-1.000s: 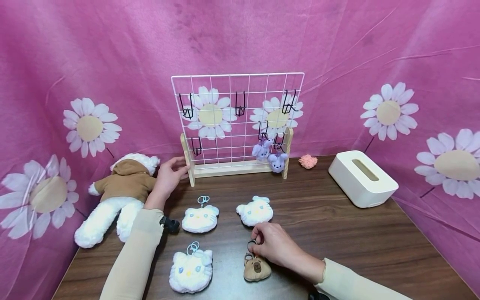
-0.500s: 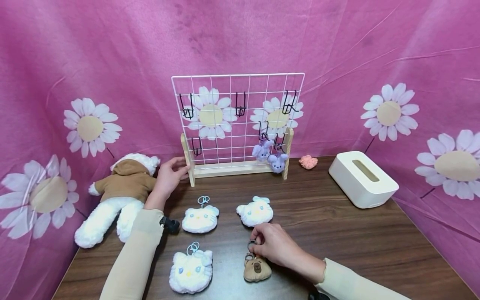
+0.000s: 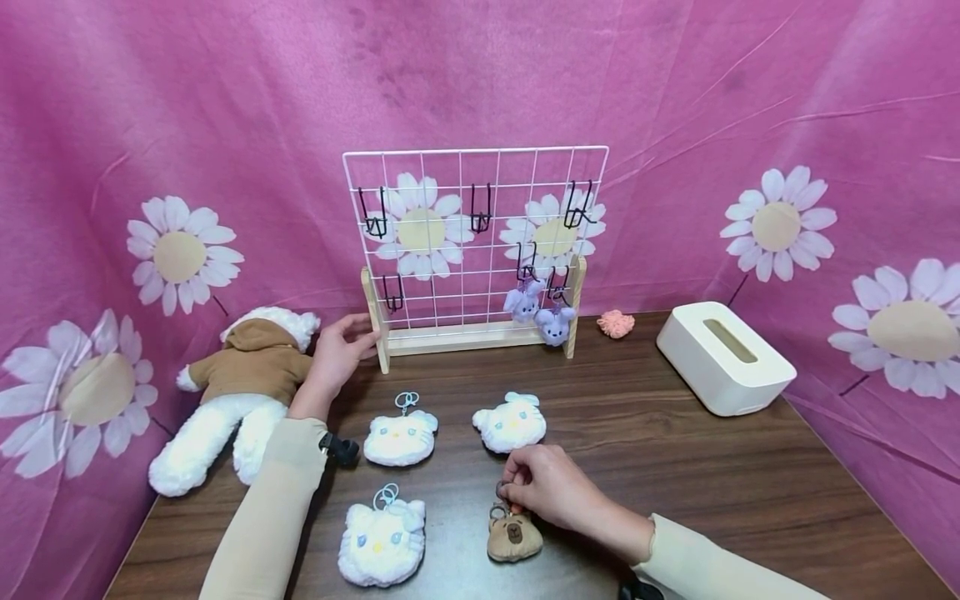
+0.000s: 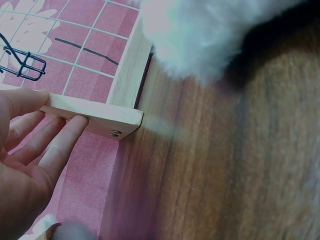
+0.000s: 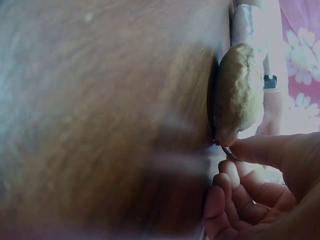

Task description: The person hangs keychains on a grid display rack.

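In the head view, my left hand holds the left wooden post of a white wire grid rack. Thumb and fingers lie on different sides of that post in the left wrist view. My right hand pinches the metal ring of a brown capybara plush keychain, which lies face up on the table. From the right wrist, the capybara keychain shows side-on, beside the thumb. White cat plush keychains with blue eyes lie nearby: two on the left, one behind my right hand.
Black hooks sit on the grid. Two purple plush keychains hang at its lower right. A white plush toy in a brown hoodie lies left. A peach fluffy item and a cream tissue box stand right, before a pink curtain.
My right fingers have shifted very slightly at the keychain's ring, and the capybara has barely moved. The left hand stays on the post.
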A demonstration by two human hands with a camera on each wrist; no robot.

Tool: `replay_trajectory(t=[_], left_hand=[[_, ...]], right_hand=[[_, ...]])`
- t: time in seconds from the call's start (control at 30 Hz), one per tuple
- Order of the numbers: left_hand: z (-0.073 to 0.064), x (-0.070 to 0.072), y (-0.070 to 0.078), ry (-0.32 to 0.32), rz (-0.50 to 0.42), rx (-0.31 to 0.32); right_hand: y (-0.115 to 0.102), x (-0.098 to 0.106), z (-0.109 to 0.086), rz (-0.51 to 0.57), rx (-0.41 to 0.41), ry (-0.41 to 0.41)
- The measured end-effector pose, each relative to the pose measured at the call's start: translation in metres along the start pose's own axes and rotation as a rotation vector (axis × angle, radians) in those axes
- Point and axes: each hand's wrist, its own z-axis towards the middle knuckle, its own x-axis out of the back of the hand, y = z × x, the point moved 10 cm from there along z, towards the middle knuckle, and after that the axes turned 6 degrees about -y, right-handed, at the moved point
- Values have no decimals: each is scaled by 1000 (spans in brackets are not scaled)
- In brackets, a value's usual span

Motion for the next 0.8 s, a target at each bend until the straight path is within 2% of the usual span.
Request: replay_trajectory(t=[0.13, 0.4, 0.8], left_hand=[[1, 0, -1, 0, -4, 6], [1, 0, -2, 4, 4, 7], [-1, 0, 0, 4, 7, 13]], right_hand=[[0, 1, -1, 15, 6, -5], [-4, 4, -2, 32, 66, 2], [-11, 14, -3, 62, 56, 9]])
